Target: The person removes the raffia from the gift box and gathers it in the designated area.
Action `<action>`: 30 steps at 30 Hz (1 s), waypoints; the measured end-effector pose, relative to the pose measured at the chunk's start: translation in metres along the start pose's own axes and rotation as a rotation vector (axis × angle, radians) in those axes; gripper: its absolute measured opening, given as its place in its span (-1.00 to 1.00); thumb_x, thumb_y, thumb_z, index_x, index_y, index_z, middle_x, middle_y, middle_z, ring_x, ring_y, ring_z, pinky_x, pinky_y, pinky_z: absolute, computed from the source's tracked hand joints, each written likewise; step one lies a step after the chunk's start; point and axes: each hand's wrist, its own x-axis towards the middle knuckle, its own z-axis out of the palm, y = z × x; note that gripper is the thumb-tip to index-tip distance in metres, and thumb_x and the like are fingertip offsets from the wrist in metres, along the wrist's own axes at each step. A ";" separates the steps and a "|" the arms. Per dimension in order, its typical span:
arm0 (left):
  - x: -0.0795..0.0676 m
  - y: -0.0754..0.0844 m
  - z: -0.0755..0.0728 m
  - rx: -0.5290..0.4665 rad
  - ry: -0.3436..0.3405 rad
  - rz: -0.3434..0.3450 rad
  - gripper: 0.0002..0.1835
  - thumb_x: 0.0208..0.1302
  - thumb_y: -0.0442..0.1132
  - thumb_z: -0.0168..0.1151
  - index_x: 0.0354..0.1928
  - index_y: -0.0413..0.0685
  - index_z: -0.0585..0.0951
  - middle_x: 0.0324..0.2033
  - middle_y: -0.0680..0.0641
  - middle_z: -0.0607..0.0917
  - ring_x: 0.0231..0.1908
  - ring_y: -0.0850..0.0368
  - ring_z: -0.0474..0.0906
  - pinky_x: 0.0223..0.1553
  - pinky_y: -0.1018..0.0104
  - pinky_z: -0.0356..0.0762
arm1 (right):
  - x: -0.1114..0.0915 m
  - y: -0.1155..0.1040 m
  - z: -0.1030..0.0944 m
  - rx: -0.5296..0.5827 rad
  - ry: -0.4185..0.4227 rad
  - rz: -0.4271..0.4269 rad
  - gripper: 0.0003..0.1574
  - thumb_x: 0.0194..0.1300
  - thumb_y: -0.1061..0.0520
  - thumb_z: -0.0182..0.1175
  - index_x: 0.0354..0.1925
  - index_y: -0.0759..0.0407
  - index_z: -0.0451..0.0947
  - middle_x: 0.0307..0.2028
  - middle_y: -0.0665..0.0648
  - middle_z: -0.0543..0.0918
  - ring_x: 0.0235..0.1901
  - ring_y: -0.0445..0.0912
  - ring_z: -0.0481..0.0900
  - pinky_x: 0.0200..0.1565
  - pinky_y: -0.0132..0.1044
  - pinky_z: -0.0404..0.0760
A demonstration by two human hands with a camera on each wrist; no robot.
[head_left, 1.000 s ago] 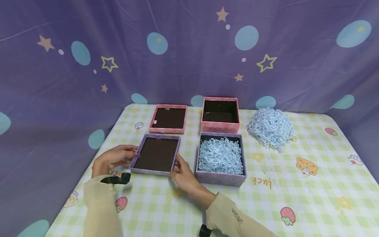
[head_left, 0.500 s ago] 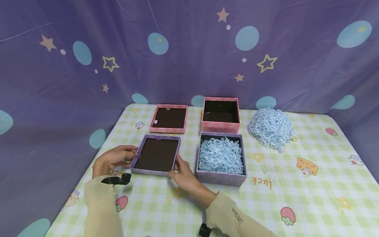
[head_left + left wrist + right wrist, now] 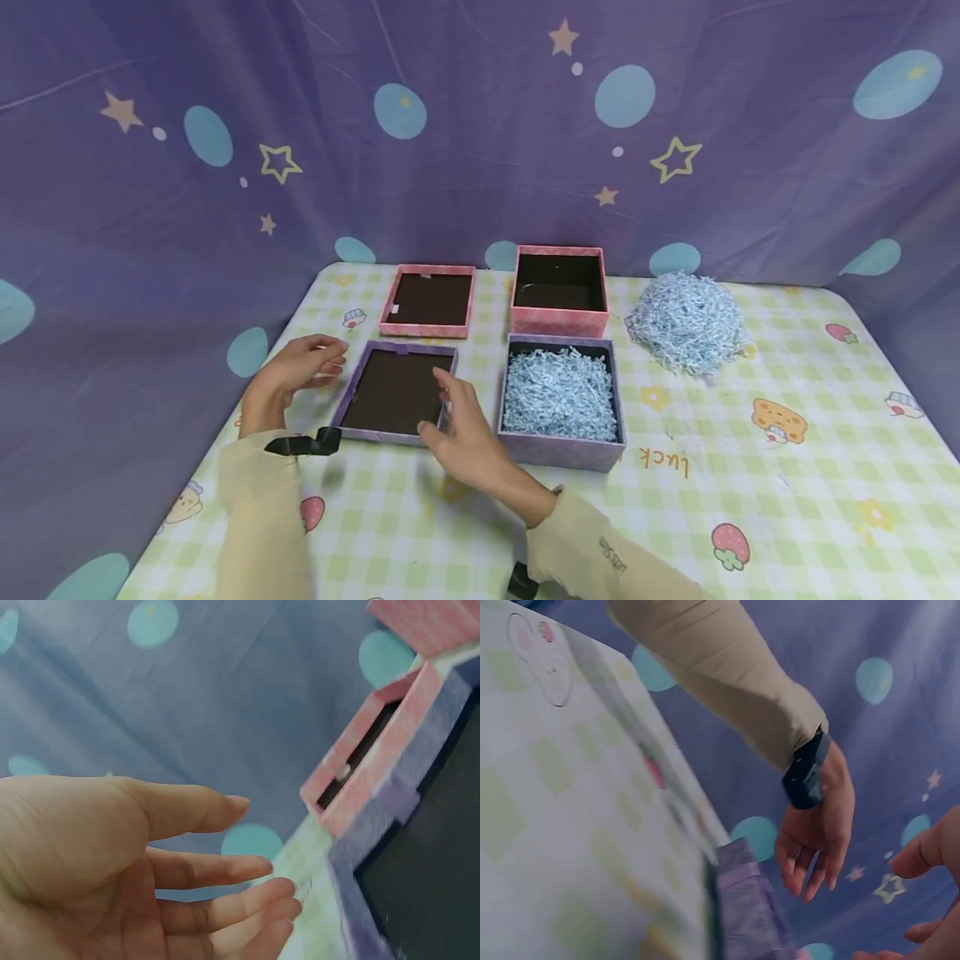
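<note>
A purple box lid (image 3: 397, 392) lies inside-up on the table, its dark lining showing. Just off its left edge hovers my left hand (image 3: 300, 367), fingers loosely extended and holding nothing. My right hand (image 3: 468, 437) is over the lid's right edge, thumb and fingers spread apart with nothing between them. In the left wrist view the left hand (image 3: 150, 870) is clearly apart from the purple lid (image 3: 427, 855). To the right of the right hand stands a purple box (image 3: 558, 452) filled with blue shredded paper (image 3: 558, 396).
Behind the purple lid lies a pink lid (image 3: 423, 329), also inside-up. A pink box (image 3: 558, 321) with a dark interior stands behind the purple box. A heap of blue shredded paper (image 3: 686, 323) sits at the back right of the checkered tablecloth (image 3: 795, 517). A purple curtain (image 3: 465, 108) hangs behind.
Both hands have let go of the purple lid and lifted off its sides. The left hand rose slightly away; the right hand's fingers opened. The lid stays where it was.
</note>
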 end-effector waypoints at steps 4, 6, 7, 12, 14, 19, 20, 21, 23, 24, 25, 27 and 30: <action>0.000 0.020 0.008 0.020 0.011 0.064 -0.32 0.46 0.06 -0.08 0.34 -0.37 0.21 0.19 -0.43 0.40 0.14 -0.20 0.46 0.13 0.13 0.53 | -0.002 -0.016 -0.014 -0.025 0.022 -0.091 -0.19 0.29 0.20 0.09 0.44 0.05 0.05 0.30 0.16 0.23 0.24 0.03 0.29 0.21 -0.03 0.41; -0.001 0.031 0.012 0.026 0.012 0.096 -0.35 0.46 0.04 -0.06 0.32 -0.37 0.24 0.14 -0.42 0.44 0.08 -0.17 0.50 0.10 0.14 0.55 | -0.003 -0.022 -0.022 -0.032 0.043 -0.131 -0.22 0.29 0.22 0.11 0.42 0.06 0.09 0.29 0.16 0.26 0.22 0.02 0.32 0.17 -0.03 0.44; -0.001 0.036 0.015 0.032 0.010 0.111 -0.36 0.45 0.04 -0.05 0.31 -0.36 0.26 0.12 -0.39 0.46 0.05 -0.13 0.52 0.08 0.14 0.56 | -0.003 -0.025 -0.027 -0.037 0.055 -0.144 -0.23 0.29 0.23 0.12 0.41 0.06 0.12 0.28 0.15 0.28 0.21 0.02 0.33 0.16 -0.04 0.45; -0.002 0.060 0.030 0.035 -0.017 0.194 -0.41 0.44 0.01 0.00 0.29 -0.32 0.31 0.05 -0.30 0.52 -0.03 -0.06 0.55 0.05 0.15 0.58 | -0.003 -0.032 -0.052 -0.063 0.115 -0.158 -0.27 0.26 0.23 0.18 0.36 0.00 0.22 0.25 0.12 0.34 0.19 -0.01 0.39 0.13 -0.05 0.48; -0.004 0.069 0.035 0.039 -0.034 0.223 -0.42 0.45 -0.01 0.00 0.29 -0.32 0.31 0.07 -0.30 0.51 0.01 -0.11 0.55 0.06 0.15 0.58 | -0.002 -0.033 -0.062 -0.081 0.135 -0.150 -0.28 0.25 0.22 0.20 0.34 -0.03 0.25 0.23 0.10 0.36 0.18 -0.05 0.39 0.14 -0.06 0.48; -0.006 0.087 0.048 0.032 -0.078 0.282 -0.52 0.46 -0.08 -0.01 0.25 -0.28 0.36 0.04 -0.29 0.52 0.06 -0.17 0.52 0.07 0.09 0.57 | -0.004 -0.031 -0.085 -0.122 0.158 -0.129 -0.30 0.28 0.18 0.19 0.34 -0.08 0.25 0.23 0.08 0.33 0.20 -0.04 0.37 0.13 -0.03 0.49; -0.007 0.090 0.052 0.031 -0.086 0.294 -0.54 0.46 -0.09 -0.01 0.23 -0.26 0.37 0.02 -0.28 0.53 0.04 -0.17 0.52 0.06 0.09 0.58 | -0.005 -0.029 -0.089 -0.129 0.159 -0.123 -0.30 0.29 0.17 0.19 0.34 -0.08 0.24 0.24 0.08 0.32 0.21 -0.03 0.37 0.13 -0.01 0.49; -0.007 0.093 0.055 0.025 -0.094 0.304 -0.55 0.46 -0.10 0.01 0.22 -0.25 0.39 0.01 -0.27 0.55 0.03 -0.15 0.53 0.05 0.09 0.59 | -0.006 -0.028 -0.092 -0.136 0.163 -0.122 -0.30 0.29 0.17 0.19 0.35 -0.07 0.24 0.25 0.09 0.32 0.21 0.00 0.37 0.12 0.00 0.49; -0.007 0.097 0.063 0.013 -0.119 0.323 -0.56 0.44 -0.12 0.03 0.22 -0.24 0.39 -0.01 -0.27 0.56 -0.01 -0.12 0.56 0.03 0.10 0.60 | -0.007 -0.024 -0.099 -0.147 0.166 -0.128 -0.30 0.29 0.18 0.19 0.35 -0.03 0.23 0.26 0.12 0.31 0.22 0.03 0.36 0.14 0.02 0.48; -0.007 0.100 0.068 0.009 -0.130 0.333 -0.56 0.44 -0.13 0.04 0.22 -0.25 0.39 -0.01 -0.27 0.57 -0.03 -0.10 0.57 0.02 0.11 0.61 | -0.007 -0.022 -0.103 -0.155 0.170 -0.133 -0.29 0.28 0.19 0.20 0.35 0.01 0.23 0.26 0.14 0.31 0.21 0.05 0.36 0.14 0.02 0.47; -0.007 0.101 0.072 0.003 -0.141 0.339 -0.57 0.43 -0.15 0.05 0.22 -0.25 0.39 -0.02 -0.27 0.57 -0.05 -0.11 0.58 0.01 0.12 0.61 | -0.008 -0.020 -0.106 -0.163 0.174 -0.135 -0.28 0.28 0.19 0.20 0.35 0.04 0.23 0.25 0.15 0.32 0.21 0.07 0.37 0.14 0.03 0.48; -0.006 0.105 0.082 -0.011 -0.160 0.352 -0.57 0.41 -0.17 0.07 0.21 -0.26 0.39 -0.03 -0.26 0.58 -0.06 -0.09 0.59 -0.01 0.13 0.63 | -0.009 -0.015 -0.114 -0.175 0.183 -0.144 -0.27 0.26 0.21 0.22 0.35 0.11 0.22 0.25 0.20 0.31 0.21 0.11 0.36 0.15 0.07 0.46; -0.005 0.109 0.096 -0.024 -0.188 0.379 -0.58 0.40 -0.23 0.08 0.22 -0.26 0.38 -0.06 -0.26 0.57 -0.07 -0.12 0.56 -0.04 0.11 0.63 | -0.011 -0.011 -0.126 -0.208 0.185 -0.131 -0.24 0.25 0.21 0.23 0.36 0.16 0.19 0.25 0.26 0.29 0.22 0.16 0.33 0.16 0.12 0.43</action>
